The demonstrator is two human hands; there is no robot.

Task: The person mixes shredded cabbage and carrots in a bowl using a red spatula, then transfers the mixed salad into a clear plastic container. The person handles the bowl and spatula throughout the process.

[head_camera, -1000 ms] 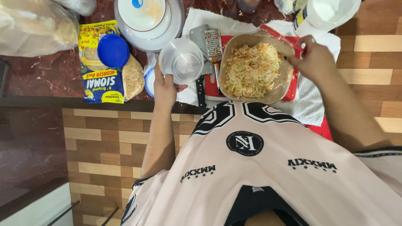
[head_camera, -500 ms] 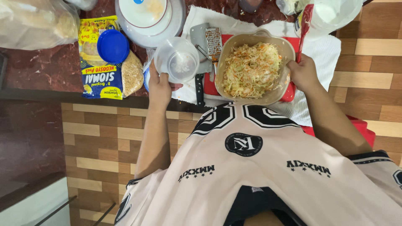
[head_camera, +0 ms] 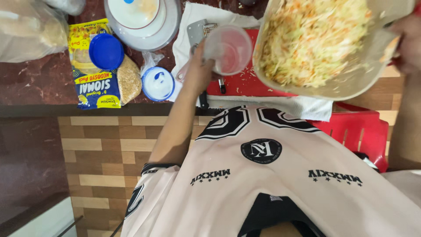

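A clear cup (head_camera: 229, 49) is gripped by the left hand (head_camera: 199, 70) above the red board (head_camera: 245, 85). A bowl (head_camera: 346, 85) of shredded cabbage (head_camera: 313, 39) is held up, tilted, by the right hand (head_camera: 405, 41).

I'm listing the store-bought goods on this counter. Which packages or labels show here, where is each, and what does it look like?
Snack packet: flat yellow-and-blue bag with a clear window, on the dark counter left of the left hand.
Blue lid: round, lying on that packet.
Clear plastic bag: crumpled, at the top left corner.
No screens or signs.
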